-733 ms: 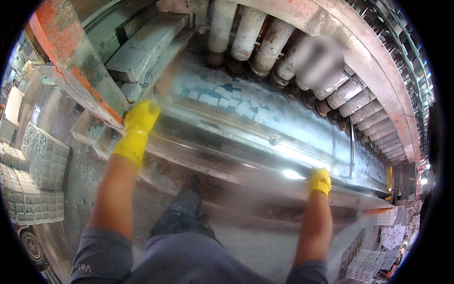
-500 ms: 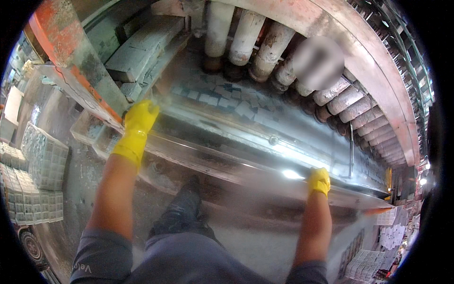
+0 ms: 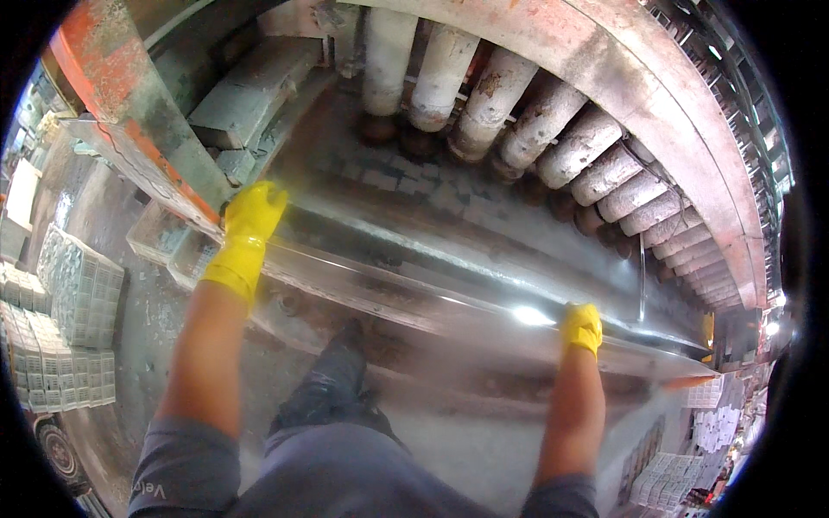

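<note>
My left hand (image 3: pixel 257 210), in a yellow rubber glove, is closed on the left end of a long shiny metal rail (image 3: pixel 406 281) along the front of a machine. Farther right, my right hand (image 3: pixel 581 327), gloved the same way, is closed on the same rail. Just beyond lies the wet machine bed (image 3: pixel 345 194), where several small pale tile-like pieces (image 3: pixel 414 181) lie under haze. What the fingertips wrap around is partly hidden.
A row of thick, stained cylinders (image 3: pixel 432 86) hangs over the bed beneath a curved pinkish beam (image 3: pixel 622 52). An orange-edged frame (image 3: pixel 129 95) stands at left. Stacked pale plastic crates (image 3: pixel 82 293) are on the floor at left, with more crates (image 3: pixel 665 479) at lower right.
The bright strip with a round knob on the bed no longer shows. The pale pieces appear shifted and hazier. Both hands stay in nearly the same place on the rail.
</note>
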The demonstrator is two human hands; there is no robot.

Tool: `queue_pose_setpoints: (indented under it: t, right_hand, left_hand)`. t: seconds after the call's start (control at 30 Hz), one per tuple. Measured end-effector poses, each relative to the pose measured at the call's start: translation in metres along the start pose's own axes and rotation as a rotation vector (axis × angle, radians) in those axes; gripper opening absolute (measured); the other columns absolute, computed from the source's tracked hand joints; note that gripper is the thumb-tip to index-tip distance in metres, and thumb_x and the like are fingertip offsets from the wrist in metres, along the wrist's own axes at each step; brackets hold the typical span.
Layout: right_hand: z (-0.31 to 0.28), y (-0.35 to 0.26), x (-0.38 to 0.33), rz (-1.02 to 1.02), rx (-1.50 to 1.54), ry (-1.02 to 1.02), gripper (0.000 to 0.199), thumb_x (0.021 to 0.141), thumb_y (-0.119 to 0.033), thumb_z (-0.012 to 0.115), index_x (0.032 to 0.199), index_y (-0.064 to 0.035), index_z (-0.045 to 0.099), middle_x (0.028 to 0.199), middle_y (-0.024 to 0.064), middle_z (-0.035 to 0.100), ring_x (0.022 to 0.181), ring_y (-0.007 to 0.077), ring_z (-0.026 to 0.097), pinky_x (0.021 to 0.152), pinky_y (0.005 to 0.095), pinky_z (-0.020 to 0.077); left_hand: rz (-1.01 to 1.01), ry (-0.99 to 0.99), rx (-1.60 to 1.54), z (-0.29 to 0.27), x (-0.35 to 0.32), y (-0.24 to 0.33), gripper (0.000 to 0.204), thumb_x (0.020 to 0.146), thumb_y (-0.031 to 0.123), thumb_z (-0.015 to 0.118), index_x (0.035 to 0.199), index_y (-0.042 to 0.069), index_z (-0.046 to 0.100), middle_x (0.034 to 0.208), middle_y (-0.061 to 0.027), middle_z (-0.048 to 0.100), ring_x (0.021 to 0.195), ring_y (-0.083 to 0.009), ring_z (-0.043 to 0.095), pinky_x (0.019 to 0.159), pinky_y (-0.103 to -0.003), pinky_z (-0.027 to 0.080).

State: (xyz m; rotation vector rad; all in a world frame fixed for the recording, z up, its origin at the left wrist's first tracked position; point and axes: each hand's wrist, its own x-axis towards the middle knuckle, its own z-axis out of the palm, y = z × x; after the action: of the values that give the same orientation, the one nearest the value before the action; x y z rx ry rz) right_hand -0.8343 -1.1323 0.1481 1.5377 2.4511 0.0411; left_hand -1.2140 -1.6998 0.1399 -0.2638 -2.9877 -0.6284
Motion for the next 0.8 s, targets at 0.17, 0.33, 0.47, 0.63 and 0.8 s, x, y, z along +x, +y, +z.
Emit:
queue_pose_setpoints:
  t: [0.17,0.33,0.47,0.63,0.8]
  right_hand:
    - [0.004,0.007,0.014,0.019,0.007,0.011,0.050,0.096,-0.049,0.062,0.114,-0.0043,0.075,0.124,0.0218,0.071,0.121,0.0392,0.065,0.096,0.0485,0.0517]
    - [-0.020,-0.021,-0.009,0.098,0.077,0.074,0.050,0.095,-0.049,0.063,0.114,-0.0042,0.075,0.124,0.0226,0.070,0.121,0.0396,0.065,0.096,0.0479,0.0515]
    - [-0.017,-0.018,0.001,0.072,0.086,0.066,0.050,0.095,-0.048,0.064,0.116,-0.0037,0.074,0.125,0.0226,0.070,0.121,0.0400,0.064,0.096,0.0485,0.0516]
    - [-0.006,-0.012,0.033,-0.003,0.015,0.110,0.045,0.094,-0.046,0.065,0.117,-0.0079,0.074,0.123,0.0200,0.071,0.120,0.0403,0.064,0.095,0.0487,0.0525]
    - [-0.024,-0.032,0.044,-0.149,-0.099,0.062,0.030,0.093,-0.034,0.067,0.117,-0.0185,0.076,0.124,0.0170,0.071,0.118,0.0389,0.066,0.095,0.0478,0.0549]
  left_hand:
    - [-0.016,-0.026,-0.010,0.002,0.009,0.008,0.052,0.092,0.050,0.061,0.125,0.011,0.071,0.129,-0.0145,0.069,0.121,-0.0348,0.063,0.103,-0.047,0.048]
    - [-0.010,-0.026,-0.002,0.002,0.013,0.004,0.052,0.092,0.051,0.060,0.125,0.012,0.070,0.128,-0.0149,0.069,0.121,-0.0356,0.063,0.103,-0.047,0.048]
    - [-0.021,-0.030,0.019,0.007,0.019,0.003,0.052,0.094,0.051,0.059,0.126,0.012,0.070,0.131,-0.0143,0.068,0.124,-0.0349,0.061,0.104,-0.047,0.047]
    - [0.097,0.158,0.025,0.018,0.034,0.014,0.039,0.091,0.037,0.072,0.114,0.005,0.073,0.108,-0.0129,0.076,0.100,-0.0295,0.073,0.089,-0.040,0.056]
    - [-0.027,-0.018,0.032,0.015,0.054,0.022,0.055,0.095,0.053,0.056,0.132,0.014,0.066,0.138,-0.0109,0.064,0.128,-0.0336,0.059,0.108,-0.048,0.045]
